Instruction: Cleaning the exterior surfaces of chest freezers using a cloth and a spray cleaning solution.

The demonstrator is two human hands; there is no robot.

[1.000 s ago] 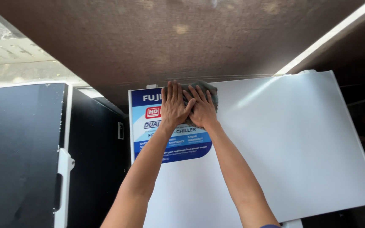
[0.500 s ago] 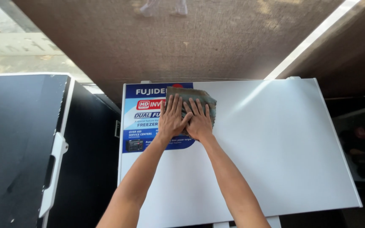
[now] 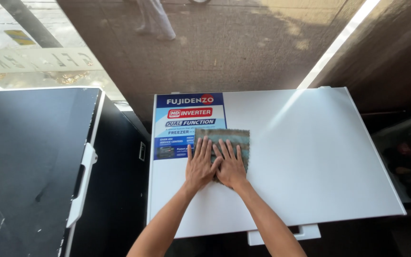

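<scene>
Flat under two palms, a small square rag of grey-green mottled cloth [image 3: 224, 143] lay on the white lid of a chest freezer [image 3: 310, 157], its near half hidden beneath the fingers and its far edge showing beyond the fingertips. The rag sat left of the lid's middle, partly overlapping the right edge of a blue and white printed sticker [image 3: 184, 126] that filled the lid's far left corner.

Both hands were on the cloth, side by side and touching at the thumbs. The left hand [image 3: 200, 166] pressed down with fingers spread and pointing away from the person, its outer edge spilling off the rag onto bare lid and sticker. The right hand [image 3: 231, 169] lay more fully on the cloth, fingers likewise fanned; neither grip pinched the fabric, each only bore flat upon it. The rag therefore extended straight ahead of the hands, toward the lid's far edge, with the right hand nearer its centre.

The lid's long axis ran left to right across the view, leaving a broad bare stretch to the right of the hands. A white handle [image 3: 305, 233] jutted from the near edge. Just to the left stood a black chest appliance [image 3: 29, 162] with a white handle [image 3: 84, 185] on its side. Brown floor [image 3: 224, 52] lay beyond, where someone's legs [image 3: 155, 19] were visible.
</scene>
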